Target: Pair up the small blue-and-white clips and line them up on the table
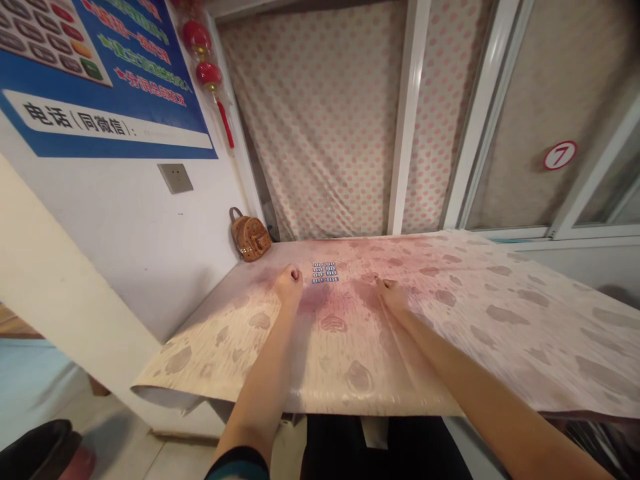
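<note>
Small blue-and-white pieces (331,272) lie in 2 blocks on the counter (360,343), at 3 o'clock from the left hand (289,285), 9 o'clock from the right hand (393,295). Each grip is curled narrow; contents I cannot tell. The pieces seem light and stiff, best pinched by edges.

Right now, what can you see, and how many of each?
small pieces: many, blue-grey and white, two groups on the tablecloth
tablecloth: one, cream-pink with darker patches, centre
little backpack: one, brown, tablecloth's far left corner
poster: one, blue, upper left wall
socket: one, grey, below poster
hanging ornament: one, red, beside poster
curtain: at least one, pale with pink dots, behind window frame
round sign: one, white and red, far right
dark object: one, black, lower left, unclear
trousers: one pair, black, bottom centre
left hand: one, bare, left of pieces
right hand: one, bare, right of pieces
</note>
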`<state>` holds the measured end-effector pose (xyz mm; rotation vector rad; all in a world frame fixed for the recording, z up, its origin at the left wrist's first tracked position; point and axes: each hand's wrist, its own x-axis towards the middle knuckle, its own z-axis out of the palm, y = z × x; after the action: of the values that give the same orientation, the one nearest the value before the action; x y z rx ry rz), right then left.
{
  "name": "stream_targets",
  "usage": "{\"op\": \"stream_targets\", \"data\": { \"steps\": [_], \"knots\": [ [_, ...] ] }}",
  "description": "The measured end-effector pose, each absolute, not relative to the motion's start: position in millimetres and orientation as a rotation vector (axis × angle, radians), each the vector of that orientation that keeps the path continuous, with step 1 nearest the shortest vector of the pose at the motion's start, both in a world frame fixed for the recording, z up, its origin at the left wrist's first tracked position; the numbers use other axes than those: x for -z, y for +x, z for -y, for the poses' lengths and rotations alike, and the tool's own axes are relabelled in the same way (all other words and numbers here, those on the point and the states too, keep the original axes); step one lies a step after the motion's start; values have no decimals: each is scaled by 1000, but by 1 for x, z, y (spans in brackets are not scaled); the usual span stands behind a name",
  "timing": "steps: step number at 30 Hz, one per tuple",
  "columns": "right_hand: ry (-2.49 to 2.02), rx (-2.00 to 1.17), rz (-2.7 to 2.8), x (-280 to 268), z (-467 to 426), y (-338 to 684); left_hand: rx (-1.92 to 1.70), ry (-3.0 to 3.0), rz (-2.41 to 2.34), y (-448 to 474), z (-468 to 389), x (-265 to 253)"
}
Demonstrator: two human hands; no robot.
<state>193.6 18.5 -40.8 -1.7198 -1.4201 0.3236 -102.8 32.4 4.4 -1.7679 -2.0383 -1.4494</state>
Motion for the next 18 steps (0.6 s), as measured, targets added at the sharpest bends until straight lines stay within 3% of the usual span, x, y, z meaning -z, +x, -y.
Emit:
{"op": "stream_targets", "data": {
  "steps": [18],
  "knots": [
    [-1930, -235, 1626, 31, -20, 179, 1466, -1823, 1995, -97, -34, 2]
  ]
}}
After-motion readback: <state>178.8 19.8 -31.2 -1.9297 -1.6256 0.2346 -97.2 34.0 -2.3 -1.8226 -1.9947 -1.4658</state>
